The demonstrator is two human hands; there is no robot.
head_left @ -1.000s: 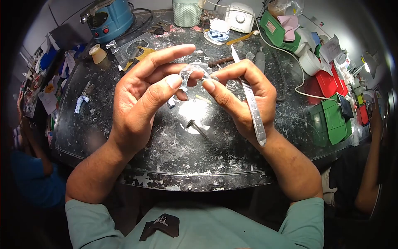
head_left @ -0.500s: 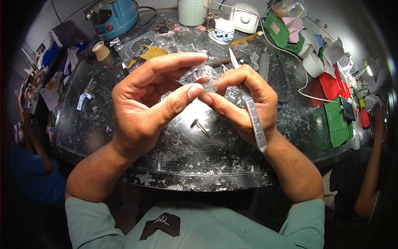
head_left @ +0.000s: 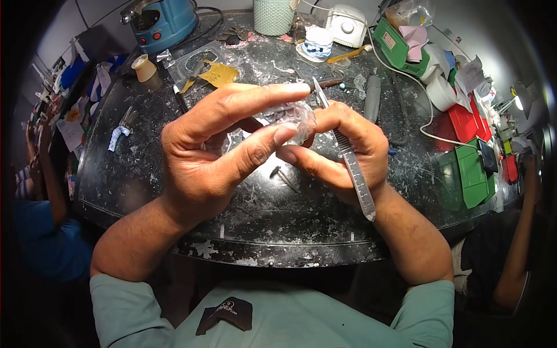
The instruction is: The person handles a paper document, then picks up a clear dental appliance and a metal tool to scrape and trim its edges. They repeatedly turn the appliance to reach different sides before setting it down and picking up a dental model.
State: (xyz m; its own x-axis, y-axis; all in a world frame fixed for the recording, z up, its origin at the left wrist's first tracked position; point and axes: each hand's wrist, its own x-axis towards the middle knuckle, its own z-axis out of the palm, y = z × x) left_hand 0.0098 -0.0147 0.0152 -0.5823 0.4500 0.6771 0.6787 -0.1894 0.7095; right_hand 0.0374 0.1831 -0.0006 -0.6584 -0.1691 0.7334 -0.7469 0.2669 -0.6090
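Note:
My left hand (head_left: pixel 214 139) holds a clear plastic dental tray (head_left: pixel 299 116) between thumb and fingers. Tooth shapes show in its shiny surface, while my fingers cover part of it. A metal scalpel (head_left: pixel 353 165) with ruler marks on its handle is tucked in my right hand (head_left: pixel 354 142), blade tip pointing up and away. The index finger of this hand meets the right edge of the tray. Below the tray, a small metal piece with a thin shank (head_left: pixel 282 176) lies on the black table (head_left: pixel 278 217).
A grey handpiece (head_left: pixel 372 97) lies right of centre; a dental model (head_left: pixel 317 43) sits behind. At the back stand a blue machine (head_left: pixel 168 26), a woven bin (head_left: pixel 272 18) and a white control box (head_left: pixel 346 28). Green bins (head_left: pixel 471 171) line the right. People sit on both sides.
The tray has turned and tilted in my fingers, shifting slightly right and down. My left hand has moved a little right; the scalpel has dipped slightly with my right hand.

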